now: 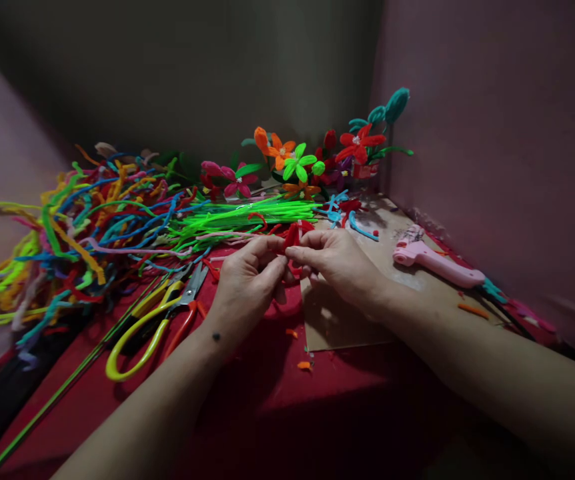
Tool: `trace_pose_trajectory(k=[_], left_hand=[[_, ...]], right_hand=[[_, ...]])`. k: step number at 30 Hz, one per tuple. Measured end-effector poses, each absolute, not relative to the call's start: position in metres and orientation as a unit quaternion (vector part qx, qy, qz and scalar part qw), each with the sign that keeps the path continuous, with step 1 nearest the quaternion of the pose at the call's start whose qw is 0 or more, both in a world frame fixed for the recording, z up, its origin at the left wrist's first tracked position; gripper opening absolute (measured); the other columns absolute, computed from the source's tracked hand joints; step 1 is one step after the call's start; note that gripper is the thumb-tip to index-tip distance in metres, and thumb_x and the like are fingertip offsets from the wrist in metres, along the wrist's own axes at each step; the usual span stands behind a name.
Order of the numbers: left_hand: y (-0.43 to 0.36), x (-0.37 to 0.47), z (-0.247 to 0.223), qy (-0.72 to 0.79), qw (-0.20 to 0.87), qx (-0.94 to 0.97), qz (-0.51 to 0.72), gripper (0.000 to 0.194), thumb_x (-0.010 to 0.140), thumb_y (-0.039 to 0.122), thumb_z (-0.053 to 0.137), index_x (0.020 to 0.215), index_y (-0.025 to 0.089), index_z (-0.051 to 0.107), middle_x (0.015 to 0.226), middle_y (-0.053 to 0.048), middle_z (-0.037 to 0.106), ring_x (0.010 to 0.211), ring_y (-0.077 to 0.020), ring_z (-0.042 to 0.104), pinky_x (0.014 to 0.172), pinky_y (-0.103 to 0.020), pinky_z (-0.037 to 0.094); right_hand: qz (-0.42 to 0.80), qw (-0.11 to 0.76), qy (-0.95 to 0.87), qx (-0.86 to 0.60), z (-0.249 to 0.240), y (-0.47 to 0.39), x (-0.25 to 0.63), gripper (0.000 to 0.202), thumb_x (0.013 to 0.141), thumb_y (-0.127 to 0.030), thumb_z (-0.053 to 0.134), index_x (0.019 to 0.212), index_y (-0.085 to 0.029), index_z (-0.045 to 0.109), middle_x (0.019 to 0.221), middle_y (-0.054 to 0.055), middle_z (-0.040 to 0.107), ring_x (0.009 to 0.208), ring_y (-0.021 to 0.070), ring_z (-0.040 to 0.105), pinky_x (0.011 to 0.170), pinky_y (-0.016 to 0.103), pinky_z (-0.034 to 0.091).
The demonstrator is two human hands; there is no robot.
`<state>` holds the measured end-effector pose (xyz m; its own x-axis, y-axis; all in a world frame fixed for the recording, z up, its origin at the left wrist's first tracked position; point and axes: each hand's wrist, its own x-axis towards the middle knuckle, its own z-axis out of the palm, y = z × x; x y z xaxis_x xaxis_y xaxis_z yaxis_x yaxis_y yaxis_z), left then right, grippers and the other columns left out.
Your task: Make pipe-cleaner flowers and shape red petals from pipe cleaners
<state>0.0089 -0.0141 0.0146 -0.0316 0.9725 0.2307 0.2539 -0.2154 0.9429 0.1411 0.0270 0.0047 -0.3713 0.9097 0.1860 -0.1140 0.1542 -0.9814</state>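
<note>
Chenille (293, 233), red and bent, sits between both hands, just above the left edge of the board (342, 328). I see the left hand (247, 270) with thumb and forefinger drawn together on it, and the right hand (340, 263) pinching it just beside them, the thumb tips near each other. How hard either one grips I cannot tell, and part of the piece is hidden behind the fingers.

I judge it very light: soft fuzz over a thin wire, easy to bend and apt to keep its shape. It should neither slip nor break, though a hard squeeze could flatten the fuzz or kink the wire. I would take it low, by fingertips only, leaving the upper part free.

Scissors (191, 290) lie left of the left hand; a pink tool (440, 263) rests on the board.
</note>
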Motion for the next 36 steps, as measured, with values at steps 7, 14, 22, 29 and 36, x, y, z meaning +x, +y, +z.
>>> trace_pose_trajectory(k=[7,14,22,29,36], left_hand=[[-0.015,0.010,0.017,0.510,0.372,0.620,0.466,0.014,0.077,0.020,0.055,0.090,0.015,0.056,0.055,0.004,0.059,0.035,-0.0078,0.050,0.033,-0.017,0.038],[-0.012,0.006,0.017,0.522,0.382,0.613,0.454,0.008,0.080,0.023,0.052,0.080,0.016,0.053,0.044,0.003,0.058,0.031,-0.0086,0.048,0.035,-0.018,0.040],[-0.011,0.003,0.022,0.549,0.351,0.631,0.421,0.008,0.076,0.017,0.053,0.070,0.017,0.048,0.043,0.004,0.056,0.032,-0.0081,0.049,0.034,-0.016,0.037],[-0.010,-0.001,0.023,0.548,0.370,0.640,0.390,0.008,0.076,0.019,0.052,0.069,0.018,0.048,0.042,0.005,0.054,0.029,-0.0087,0.048,0.030,-0.016,0.034],[-0.011,-0.002,0.027,0.573,0.359,0.627,0.386,0.010,0.072,0.021,0.059,0.079,0.015,0.059,0.046,0.005,0.054,0.033,-0.0063,0.045,0.032,-0.015,0.032]], right_hand=[[0.614,0.501,-0.559,-0.243,-0.002,0.035,0.142,0.020,0.073,-0.034,0.063,0.068,-0.014,0.062,0.064,0.000,0.057,0.054,0.0082,0.050,0.053,0.023,0.041],[0.689,0.490,-0.476,-0.243,-0.004,0.039,0.140,0.020,0.066,-0.029,0.069,0.058,-0.015,0.058,0.055,-0.002,0.056,0.050,0.0089,0.050,0.052,0.024,0.041],[0.730,0.505,-0.396,-0.235,-0.006,0.038,0.135,0.018,0.067,-0.026,0.068,0.058,-0.016,0.056,0.052,-0.002,0.056,0.046,0.0096,0.051,0.047,0.024,0.039],[0.732,0.498,-0.388,-0.257,-0.006,0.036,0.133,0.019,0.066,-0.025,0.070,0.058,-0.015,0.056,0.050,-0.001,0.054,0.045,0.0093,0.049,0.046,0.024,0.041],[0.646,0.517,-0.482,-0.287,-0.008,0.037,0.134,0.022,0.066,-0.029,0.070,0.056,-0.014,0.058,0.051,-0.002,0.055,0.045,0.0073,0.047,0.045,0.022,0.037]])
